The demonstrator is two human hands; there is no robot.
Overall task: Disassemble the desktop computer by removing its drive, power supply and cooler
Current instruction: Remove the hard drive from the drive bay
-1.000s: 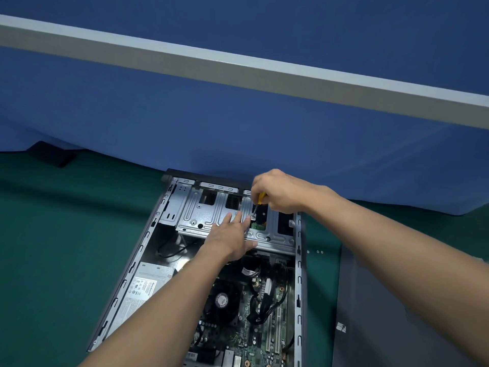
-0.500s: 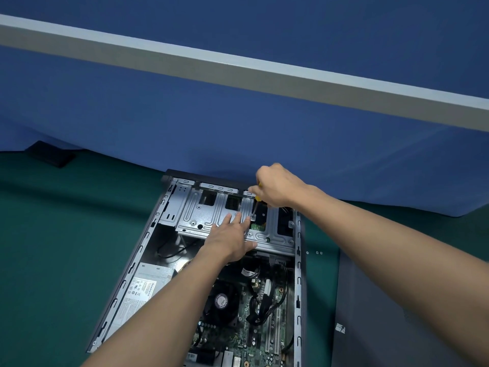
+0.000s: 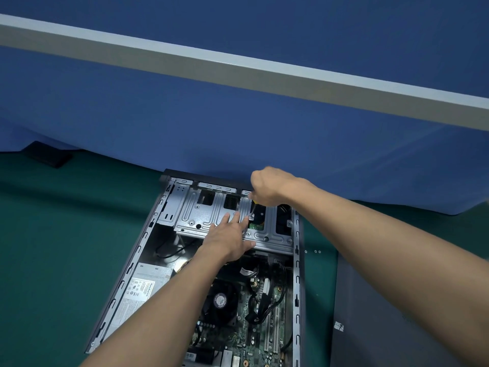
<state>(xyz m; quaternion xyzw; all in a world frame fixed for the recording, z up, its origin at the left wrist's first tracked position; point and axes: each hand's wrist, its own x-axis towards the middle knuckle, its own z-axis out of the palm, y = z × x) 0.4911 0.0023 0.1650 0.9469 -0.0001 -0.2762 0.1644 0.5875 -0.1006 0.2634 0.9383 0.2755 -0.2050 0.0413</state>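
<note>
Fingers (image 3: 235, 218) of the left hand (image 3: 227, 239) lie straight and slightly spread, pressed flat on the metal drive cage (image 3: 201, 213). Just right of the forefinger tip sits a screw (image 3: 251, 216), with the screwdriver (image 3: 253, 207) standing on it, tilted a little. The right hand (image 3: 270, 186) hovers above and beyond those fingertips, its fingers curled tight round the screwdriver handle, so that only a bit of yellow and the dark shaft show below the fist.

Right of the screw, a green board (image 3: 256, 227) shows through an opening in the cage; whether it belongs to the drive I cannot tell. The cage spans the far end of the open case (image 3: 297, 274), which lies on its side on a green mat (image 3: 53, 234).

Back from the fingers, past the left wrist, lie black cables (image 3: 267, 308) and the cooler (image 3: 219, 300) with its round fan, seated on the motherboard (image 3: 254, 337). Left of the forearm, the power supply (image 3: 143, 284) sits along the case wall, label up.

Well right of both hands, a grey panel (image 3: 383, 313) lies flat on the mat. Beyond the fingertips hangs a blue cloth (image 3: 238, 123) crossed by a pale rail (image 3: 238, 70).
</note>
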